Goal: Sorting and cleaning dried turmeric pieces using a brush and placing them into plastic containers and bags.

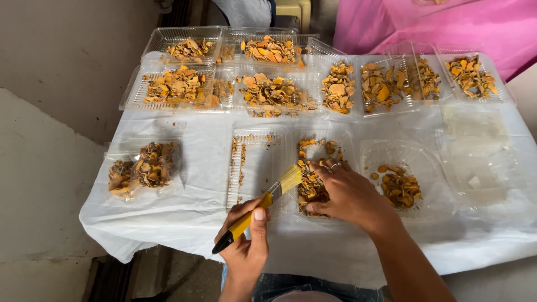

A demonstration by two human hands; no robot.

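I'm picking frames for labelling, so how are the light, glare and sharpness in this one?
Head view: soft, even daylight with faint shadows; mild glare on the clear plastic trays at right washes out their edges; the left hand with the brush and the right hand look sharp; table edges bow slightly from the wide lens.

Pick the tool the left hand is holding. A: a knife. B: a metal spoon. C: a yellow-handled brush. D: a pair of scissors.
C: the left hand grips a yellow-handled brush, its pale bristles pointing at the orange dried pieces under the right hand.
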